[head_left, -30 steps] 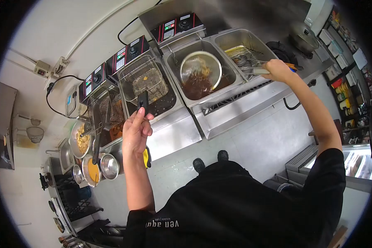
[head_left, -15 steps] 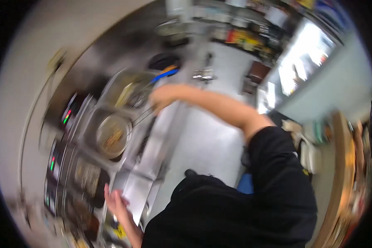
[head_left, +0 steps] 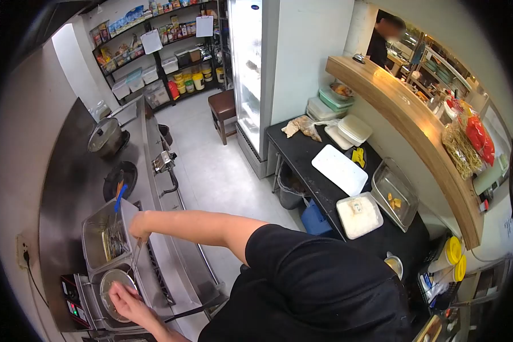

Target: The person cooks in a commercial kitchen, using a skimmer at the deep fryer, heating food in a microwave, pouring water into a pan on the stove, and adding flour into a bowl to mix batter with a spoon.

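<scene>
The round strainer [head_left: 109, 279] is seen in the metal fryer basin [head_left: 91, 297], at the lower left of the view. Its thin handle [head_left: 135, 255] is held by the right hand [head_left: 139, 226], with the fingers closed around it. Above the strainer, the left hand [head_left: 125, 302] is placed with its fingers bent, and a part of the strainer is covered by it. It cannot be told if something is pinched by these fingers, or if the strainer is touched by them.

Just beside the strainer, wire tools [head_left: 115, 242] are contained in a second basin [head_left: 89, 231]. Beyond this basin, a blue-handled tool [head_left: 119, 198] is rested across the edge of a black pan [head_left: 115, 183], and farther away a lidded pot [head_left: 104, 137] is placed. On the other side of the person, a white tray [head_left: 339, 170] and a deep tray [head_left: 406, 212] with yellow pieces [head_left: 394, 201] are laid on a black table [head_left: 310, 153]. Behind the wooden counter [head_left: 407, 108], another person [head_left: 379, 45] is seen.
</scene>
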Demonstrator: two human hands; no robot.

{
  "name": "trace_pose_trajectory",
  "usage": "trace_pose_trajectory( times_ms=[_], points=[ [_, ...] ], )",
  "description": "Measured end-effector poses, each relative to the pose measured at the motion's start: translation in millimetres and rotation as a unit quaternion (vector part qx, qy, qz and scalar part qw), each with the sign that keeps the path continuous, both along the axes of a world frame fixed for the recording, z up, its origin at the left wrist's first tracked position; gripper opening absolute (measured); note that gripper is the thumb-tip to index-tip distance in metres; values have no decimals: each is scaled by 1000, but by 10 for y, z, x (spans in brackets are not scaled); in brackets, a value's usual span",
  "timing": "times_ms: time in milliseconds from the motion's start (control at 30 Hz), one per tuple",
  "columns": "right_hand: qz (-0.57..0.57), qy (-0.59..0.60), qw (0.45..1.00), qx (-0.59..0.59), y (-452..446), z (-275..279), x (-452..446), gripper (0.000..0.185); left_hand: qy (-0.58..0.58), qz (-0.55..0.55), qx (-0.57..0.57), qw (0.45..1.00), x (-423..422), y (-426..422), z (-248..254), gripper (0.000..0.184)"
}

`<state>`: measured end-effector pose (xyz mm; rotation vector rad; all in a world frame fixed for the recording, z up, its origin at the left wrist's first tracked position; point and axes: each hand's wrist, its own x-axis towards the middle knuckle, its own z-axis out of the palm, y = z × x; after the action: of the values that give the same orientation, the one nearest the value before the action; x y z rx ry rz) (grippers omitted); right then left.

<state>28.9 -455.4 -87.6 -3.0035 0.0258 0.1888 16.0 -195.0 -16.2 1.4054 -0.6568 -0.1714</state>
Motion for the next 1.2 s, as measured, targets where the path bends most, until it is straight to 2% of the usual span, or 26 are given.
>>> trace_pose_trajectory(
  times_ms=[100, 133, 167, 200, 233, 333, 400, 500, 567, 600, 633, 700, 767, 800, 833, 900, 967, 1033, 1100, 1200],
  points=[
    [-52, -39, 998, -14, 124, 201, -226, 30, -52, -2, -61, 997, 169, -161, 89, 15],
    [-45, -44, 998, -6, 133, 249, -254, 31, -13, 33, -66, 997, 139, -158, 272, 22],
    [-46, -54, 997, -17, 104, 236, -296, 33, -76, 87, -66, 991, 129, -178, 456, 29],
    [-55, -18, 998, -16, 70, 258, -264, 39, -61, 157, -54, 984, 116, -163, 738, 34],
    [-38, -69, 997, -13, 38, 298, -260, 46, -55, 178, -95, 978, 246, -120, 946, 36],
    [-22, 20, 999, -31, 95, 758, 20, 32, -108, 261, -274, 919, 1029, 210, 1366, 48],
    [8, 15, 999, -37, 212, 1072, 164, 31, -138, 332, -293, 886, 1427, 474, 1602, 48],
    [64, 22, 997, -32, 225, 1308, 443, 31, -246, 539, -53, 804, 2158, 645, 1933, 43],
    [17, 130, 991, -37, 315, 1417, 660, 30, -335, 483, 99, 803, 3359, 847, 1640, 34],
    [49, 123, 990, -42, 257, 1271, 802, 31, -313, 521, 321, 727, 3668, 735, 1444, 26],
    [61, 121, 990, -38, 247, 1142, 883, 31, -235, 433, 401, 772, 3727, 645, 1269, 28],
    [52, 19, 998, -5, 235, 861, 938, 32, -302, 328, 560, 699, 3778, 474, 878, 27],
    [70, -9, 998, 8, 198, 573, 988, 33, -270, 242, 671, 647, 3834, 372, 542, 35],
    [74, -27, 997, 15, 174, 515, 973, 29, -328, 218, 641, 659, 4188, 478, 126, 38],
    [80, -44, 996, 19, 133, 474, 967, 26, -322, 219, 646, 657, 4233, 470, -8, 38],
    [101, -53, 993, 13, 36, 420, 937, 26, -316, 181, 671, 646, 4202, 399, -235, 52],
    [120, -62, 991, 9, -79, 405, 986, 26, -310, 160, 697, 627, 4242, 349, -344, 48],
    [138, -114, 984, -17, -165, 409, 1016, 28, -348, 179, 713, 582, 4316, 321, -459, 41],
    [158, -117, 980, -31, -206, 473, 1091, 30, -341, 196, 707, 588, 4385, 331, -555, 35],
    [218, -210, 946, -114, -269, 477, 1263, 33, -345, 213, 691, 599, 4433, 345, -611, 37]
  ],
)
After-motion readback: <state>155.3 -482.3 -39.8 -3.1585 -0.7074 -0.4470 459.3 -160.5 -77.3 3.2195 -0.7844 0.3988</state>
